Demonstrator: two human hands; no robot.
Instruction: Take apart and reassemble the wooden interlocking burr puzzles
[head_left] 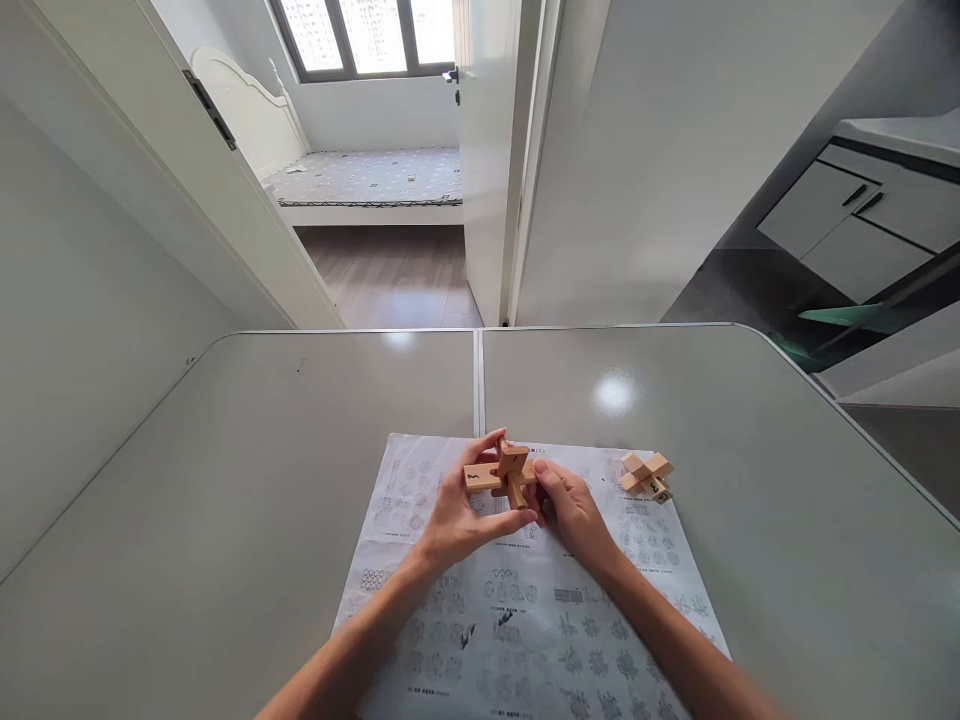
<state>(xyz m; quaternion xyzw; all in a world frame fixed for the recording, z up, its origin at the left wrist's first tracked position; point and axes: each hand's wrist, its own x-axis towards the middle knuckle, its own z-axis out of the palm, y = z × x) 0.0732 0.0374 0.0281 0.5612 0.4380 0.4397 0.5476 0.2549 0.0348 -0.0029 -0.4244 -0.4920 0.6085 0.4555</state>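
Between my two hands is a wooden burr puzzle (513,462) of interlocked bars, with black digits on some of its faces. My left hand (463,512) grips it from the left, fingers at its top and thumb at its lower end. From the right, my right hand (574,508) pinches the end of a bar with thumb and fingers. Some bars are partly hidden by the fingers. Under the hands lies a large printed instruction sheet (480,640) covered with small line drawings. A second wooden puzzle (646,476) rests on the sheet's upper right corner, untouched.
The sheet lies on a glossy grey table (225,500) with a seam down its far half. A wall (67,300) runs along the left. Beyond the table are an open door (491,150), a bed (367,180) and white cabinets (862,210) at right.
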